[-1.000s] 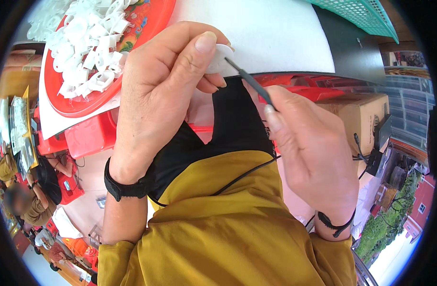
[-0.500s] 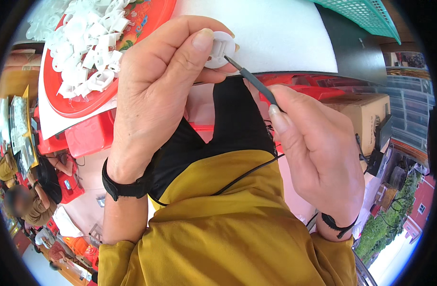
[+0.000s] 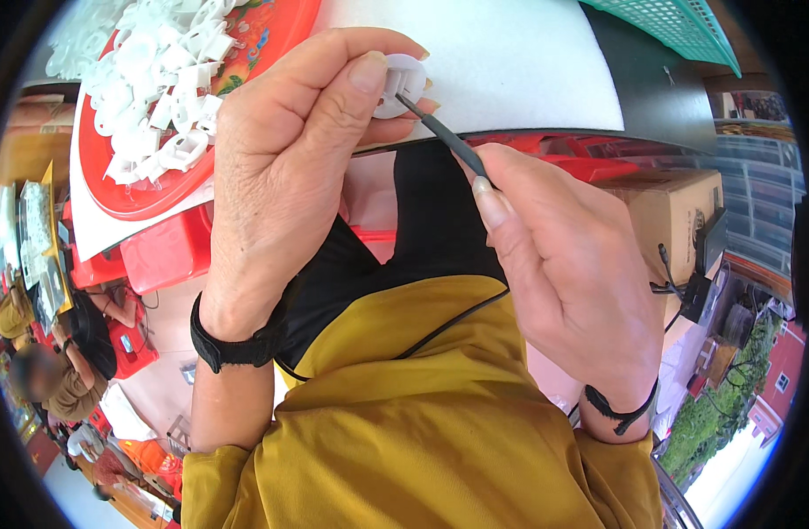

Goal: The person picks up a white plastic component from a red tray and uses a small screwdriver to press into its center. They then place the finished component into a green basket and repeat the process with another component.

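Between the thumb and fingers of my left hand (image 3: 272, 167) is a small round white plastic part (image 3: 408, 79), with raised ribs across its face. My right hand (image 3: 572, 264) grips a slim dark grey tool (image 3: 453, 143) with a thin metal tip. That tip reaches the ribbed middle of the white part; whether it is a blade or tweezers I cannot tell. Left of my left hand, a red tray (image 3: 126, 204) with a printed floral pattern carries a heap of similar white plastic parts (image 3: 162, 97).
The tray rests on a white sheet (image 3: 528, 62) that covers the table. A green mesh basket (image 3: 678, 31) stands at the far right. Red plastic stools (image 3: 166, 251) are beneath the table's edge, and a cardboard box (image 3: 669, 212) is at the right. Other people (image 3: 65, 370) sit at the left.
My right hand has moved left and slightly up, bringing the tool's tip further into the middle of the white part. My left hand has shifted slightly left with the part.
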